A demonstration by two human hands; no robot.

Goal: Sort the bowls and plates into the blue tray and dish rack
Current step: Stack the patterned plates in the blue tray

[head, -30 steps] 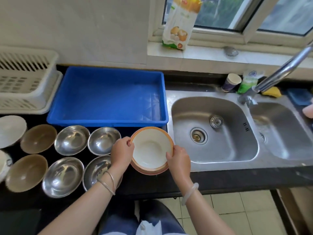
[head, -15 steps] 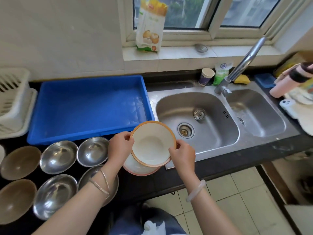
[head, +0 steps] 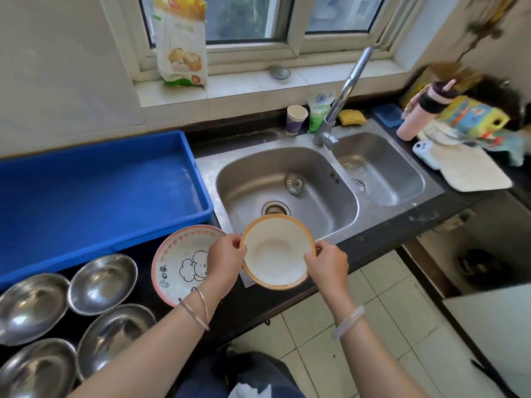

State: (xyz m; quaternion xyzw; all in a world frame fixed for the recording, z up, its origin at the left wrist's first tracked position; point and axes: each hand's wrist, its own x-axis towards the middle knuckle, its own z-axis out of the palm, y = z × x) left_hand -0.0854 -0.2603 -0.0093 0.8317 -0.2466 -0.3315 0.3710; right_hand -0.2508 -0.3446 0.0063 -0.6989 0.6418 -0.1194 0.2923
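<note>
Both hands hold a white bowl with an orange rim (head: 276, 251) above the counter's front edge, by the sink's near left corner. My left hand (head: 225, 261) grips its left rim and my right hand (head: 326, 261) its right rim. A pink-rimmed plate with a cartoon drawing (head: 184, 262) lies on the black counter just left of it, partly under my left wrist. The empty blue tray (head: 100, 196) sits behind at the left. Several steel bowls (head: 103, 282) stand at the lower left. The dish rack is out of view.
A double steel sink (head: 287, 191) with a tall tap (head: 344, 90) lies to the right. Behind it stand a paper cup (head: 296, 119), a green pouch and a yellow sponge. At the far right are a phone, a white mat (head: 471, 173) and a pink bottle.
The orange-rimmed bowl has been lifted off the pink-rimmed plate and carried right, which uncovers the plate. The view has swung right, and the dish rack has left the frame.
</note>
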